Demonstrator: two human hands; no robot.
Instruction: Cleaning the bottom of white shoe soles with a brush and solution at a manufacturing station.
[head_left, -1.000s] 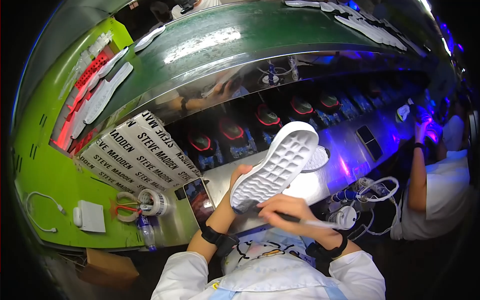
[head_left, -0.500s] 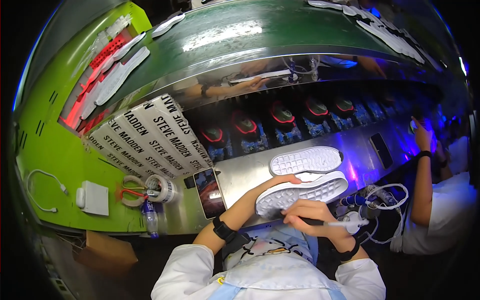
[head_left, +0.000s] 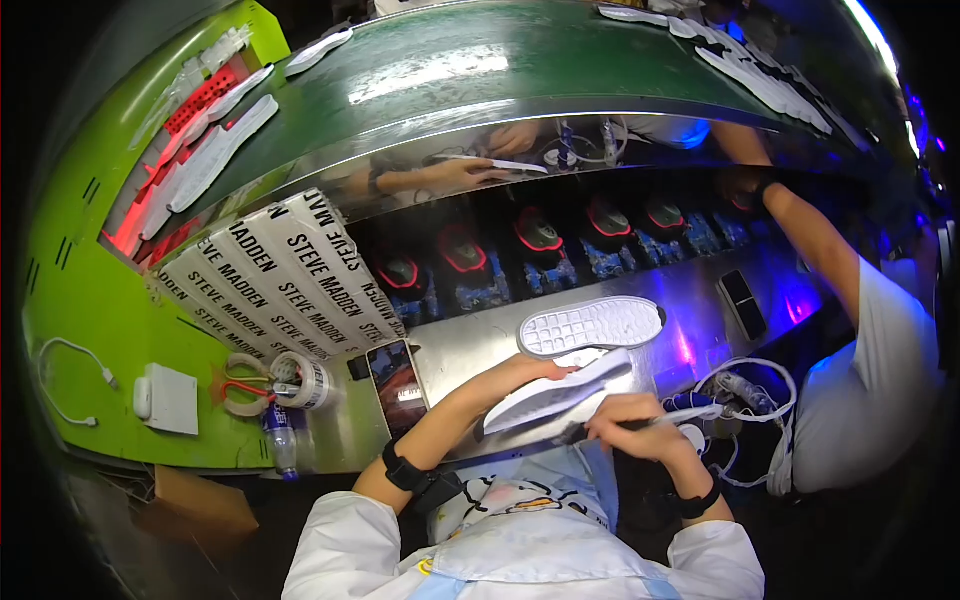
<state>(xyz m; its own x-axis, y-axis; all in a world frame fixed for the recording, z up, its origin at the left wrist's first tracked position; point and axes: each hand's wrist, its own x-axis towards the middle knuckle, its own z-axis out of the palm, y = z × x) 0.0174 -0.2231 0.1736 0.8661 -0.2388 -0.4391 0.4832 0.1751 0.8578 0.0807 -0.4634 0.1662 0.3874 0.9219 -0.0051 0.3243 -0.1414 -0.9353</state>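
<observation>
My left hand (head_left: 538, 370) grips a white shoe sole (head_left: 545, 402) by its far edge, with the thumb over the rim. The sole is tilted up on its side above the steel worktop. In my right hand (head_left: 632, 428) is a slim brush (head_left: 692, 413), its pale handle pointing right. The brush's tip is by the sole's near right side; whether it touches cannot be made out. A second white sole (head_left: 592, 326), with its gridded face up, lies on the worktop just beyond my left hand.
A printed white box (head_left: 285, 280), a phone (head_left: 398, 385), tape rolls (head_left: 303, 380) and a bottle (head_left: 281, 440) stand left. Another phone (head_left: 742, 305) lies right, near cables (head_left: 750, 400). Behind runs a row of red-ringed fixtures (head_left: 462, 250); a co-worker's arm (head_left: 815, 230) reaches over there.
The held sole has turned from face-up to tilted on its side. My right hand with the brush has drawn slightly away from it. The co-worker's arm now reaches farther in.
</observation>
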